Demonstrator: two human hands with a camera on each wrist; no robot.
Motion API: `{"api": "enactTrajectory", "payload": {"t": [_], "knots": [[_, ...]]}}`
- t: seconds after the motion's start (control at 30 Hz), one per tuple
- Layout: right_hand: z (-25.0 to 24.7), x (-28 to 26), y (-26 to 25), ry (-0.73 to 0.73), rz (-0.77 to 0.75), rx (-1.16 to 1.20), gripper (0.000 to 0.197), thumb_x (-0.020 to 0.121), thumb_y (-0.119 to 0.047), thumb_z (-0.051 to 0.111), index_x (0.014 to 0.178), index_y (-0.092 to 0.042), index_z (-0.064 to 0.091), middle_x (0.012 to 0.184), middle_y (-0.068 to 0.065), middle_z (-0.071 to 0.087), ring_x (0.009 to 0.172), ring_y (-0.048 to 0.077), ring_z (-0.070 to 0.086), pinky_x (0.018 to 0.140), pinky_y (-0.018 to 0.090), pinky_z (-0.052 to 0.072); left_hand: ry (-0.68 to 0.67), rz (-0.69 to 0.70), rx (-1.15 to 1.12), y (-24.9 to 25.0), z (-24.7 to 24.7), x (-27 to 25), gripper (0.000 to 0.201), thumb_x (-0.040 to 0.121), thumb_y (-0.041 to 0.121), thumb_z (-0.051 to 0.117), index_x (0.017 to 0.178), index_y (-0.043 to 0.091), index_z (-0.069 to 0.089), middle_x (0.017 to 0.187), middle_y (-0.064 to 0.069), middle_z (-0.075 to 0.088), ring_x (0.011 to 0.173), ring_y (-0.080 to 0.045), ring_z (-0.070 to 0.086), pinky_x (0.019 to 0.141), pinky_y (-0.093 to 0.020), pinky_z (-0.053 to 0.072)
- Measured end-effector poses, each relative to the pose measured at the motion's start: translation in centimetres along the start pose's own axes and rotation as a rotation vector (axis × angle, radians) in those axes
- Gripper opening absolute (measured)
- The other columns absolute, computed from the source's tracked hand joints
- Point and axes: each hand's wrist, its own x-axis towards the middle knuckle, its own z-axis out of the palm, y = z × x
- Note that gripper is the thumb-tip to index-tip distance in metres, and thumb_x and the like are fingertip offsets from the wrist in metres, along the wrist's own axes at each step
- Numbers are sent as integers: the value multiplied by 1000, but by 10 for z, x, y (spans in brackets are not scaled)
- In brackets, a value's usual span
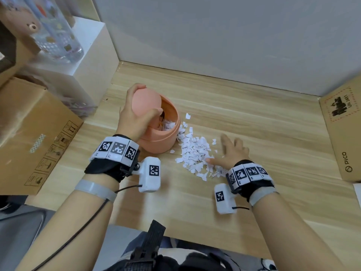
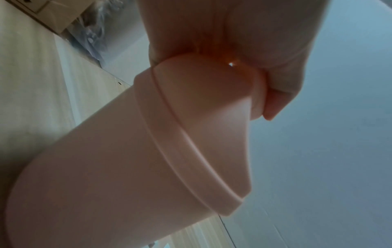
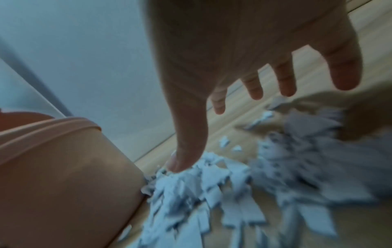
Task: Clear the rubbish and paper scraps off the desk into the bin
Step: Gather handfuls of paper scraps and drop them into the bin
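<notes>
Overhead, the head camera is showing a pink bin (image 1: 160, 132) standing on the desk (image 1: 254, 118), with the left hand (image 1: 134, 114) gripping its domed lid (image 1: 145, 103); fingers are curling over the far edge and the thumb is hooking the near rim, tilting the lid up so the opening is showing; some scraps are already lying inside. Just right of the bin, touching its base, a heap of scraps (image 1: 195, 151) is spreading across the wood; the right hand (image 1: 232, 151) is lying flat beside it, fingers straight and spread, holding nothing, thumb against the heap's near edge.

Only the left wrist view is showing the bin (image 2: 127, 159) from below: its ribbed rim, the lid (image 2: 201, 94), and the left hand (image 2: 222, 42) wrapping over it; no scraps are appearing there.

Only the right wrist view is showing the right hand (image 3: 233, 50) from beneath, fingers (image 3: 343, 73) hanging apart above the desk, thumb tip pressing into the scraps (image 3: 212, 193); the bin (image 3: 63, 176) is sitting close at left; the far scraps are blurring.

Cardboard boxes (image 1: 39, 124) are flanking the desk in the head view alone.
</notes>
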Motion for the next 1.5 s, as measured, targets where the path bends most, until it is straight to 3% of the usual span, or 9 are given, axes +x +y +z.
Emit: {"api": "enactTrajectory", "payload": {"t": [0.3, 0.5, 0.63, 0.73, 0.8, 0.87, 1.03, 1.23, 1.5], "knots": [[42, 2, -41, 10, -174, -320, 109, 58, -68, 66, 136, -52, -9, 155, 1, -4, 137, 35, 12, 96, 54, 37, 8, -1, -8, -2, 2, 1, 55, 62, 33, 68, 100, 61, 41, 125, 6, 46, 116, -25, 49, 94, -39, 47], [49, 12, -49, 7, -458, -112, 52, 77, -20, 69, 125, -28, 49, 140, 5, 28, 124, 28, 29, 88, 38, 46, 8, -1, -1, -3, 1, 2, 57, 64, 32, 68, 110, 52, 42, 123, 6, 45, 113, -23, 48, 91, -37, 47], [53, 16, -41, 64, -509, -47, 37, 76, 7, 54, 110, -9, 58, 117, 13, 45, 99, 30, 53, 72, 29, 41, 2, -25, 7, 2, 1, -1, 55, 62, 35, 68, 101, 62, 40, 127, 1, 44, 115, -26, 48, 94, -45, 48], [50, 22, -40, 27, -446, -70, 31, 76, 9, 52, 100, -9, 61, 98, 9, 48, 89, 25, 50, 72, 25, 34, -4, -32, 8, 4, 1, -3, 55, 61, 37, 68, 99, 64, 40, 129, -2, 45, 115, -27, 48, 93, -46, 48], [38, 23, -44, 49, -382, -21, 18, 75, 3, 57, 78, -14, 62, 84, 1, 51, 83, 21, 50, 69, 25, 37, -9, -32, 3, 4, 1, -3, 56, 60, 37, 68, 100, 64, 40, 129, -3, 45, 114, -27, 49, 93, -46, 48], [17, 14, -53, 97, -338, 209, 12, 75, -4, 65, 83, -13, 66, 88, 3, 61, 82, 23, 57, 69, 29, 47, -14, -31, -1, 4, 1, -3, 56, 58, 39, 68, 100, 64, 40, 127, -3, 46, 115, -27, 48, 94, -45, 48], [-53, -25, -100, 139, -487, 516, 11, 74, -20, 73, 72, -20, 62, 75, 3, 65, 73, 23, 58, 71, 37, 48, -42, -36, -9, 4, 0, -3, 57, 52, 46, 65, 99, 66, 38, 128, -5, 45, 116, -27, 47, 95, -42, 47], [-76, -33, -165, 102, -544, 72, 42, 72, -22, 72, 111, -17, 58, 114, 5, 62, 87, 15, 50, 56, 23, 37, -56, -39, 8, 5, -3, -5, 62, 49, 50, 62, 105, 62, 38, 125, -5, 48, 117, -28, 47, 98, -45, 45], [-82, -47, -163, -63, -601, 193, 51, 73, -10, 72, 119, -25, 53, 126, 3, 50, 99, 21, 62, 83, 37, 55, -46, -30, 11, 1, -4, -1, 57, 60, 40, 66, 107, 57, 38, 108, 15, 45, 119, -26, 42, 101, -45, 40]]}}
